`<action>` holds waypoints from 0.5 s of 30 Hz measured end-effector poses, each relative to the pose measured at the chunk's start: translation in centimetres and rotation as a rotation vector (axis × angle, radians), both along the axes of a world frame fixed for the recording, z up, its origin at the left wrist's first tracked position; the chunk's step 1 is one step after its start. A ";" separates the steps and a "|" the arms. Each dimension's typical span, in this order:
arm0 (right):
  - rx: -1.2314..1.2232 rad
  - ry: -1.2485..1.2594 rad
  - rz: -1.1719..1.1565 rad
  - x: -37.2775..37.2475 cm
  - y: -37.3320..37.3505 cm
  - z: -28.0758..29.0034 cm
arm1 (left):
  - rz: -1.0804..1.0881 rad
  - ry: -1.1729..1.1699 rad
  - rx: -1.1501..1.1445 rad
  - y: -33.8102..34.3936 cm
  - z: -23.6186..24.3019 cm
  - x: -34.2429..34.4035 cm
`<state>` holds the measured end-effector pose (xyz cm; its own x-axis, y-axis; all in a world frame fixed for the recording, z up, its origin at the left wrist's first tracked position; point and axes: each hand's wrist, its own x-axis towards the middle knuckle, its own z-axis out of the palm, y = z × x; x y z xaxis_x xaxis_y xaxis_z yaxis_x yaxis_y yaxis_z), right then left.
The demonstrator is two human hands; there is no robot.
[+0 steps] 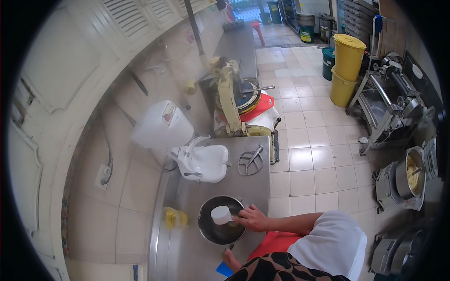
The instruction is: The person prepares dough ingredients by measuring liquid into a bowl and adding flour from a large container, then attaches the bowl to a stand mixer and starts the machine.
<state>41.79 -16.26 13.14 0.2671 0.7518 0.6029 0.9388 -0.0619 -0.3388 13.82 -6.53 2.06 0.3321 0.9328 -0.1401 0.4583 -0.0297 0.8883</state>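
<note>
A round dark metal pot (pixel 205 228) rests on the steel worktop (pixel 187 253) in front of me. Over its opening, my right hand (pixel 253 218) is closed on the short handle of a white measuring cup (pixel 220 215). At the pot's near side, my left hand (pixel 228 257) is closed at the handle, its fingers partly hidden. A flat blue item (pixel 224 269), of a kind I cannot make out, lies just below that hand. The pot's contents are hard to see.
Beyond the pot stand a white stand mixer base (pixel 208 164) and a metal paddle beater (pixel 251 160). A yellow container (pixel 174 218) sits left of the pot. Further back is a cream-coloured machine (pixel 228 103). Yellow buckets (pixel 348 61) and a roller machine (pixel 393 98) stand right.
</note>
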 end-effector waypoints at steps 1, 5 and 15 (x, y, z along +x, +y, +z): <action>0.003 -0.023 -0.006 -0.3 -0.1 -0.1 | -0.005 -0.011 0.003 0.2 1.4 0.6; 0.050 -0.066 -0.034 -2.3 -0.1 -0.2 | -0.119 -0.301 -0.204 2.6 5.1 5.0; -0.728 -0.209 -0.278 -9.6 -2.0 4.5 | -0.104 -0.413 -0.212 1.5 7.2 5.1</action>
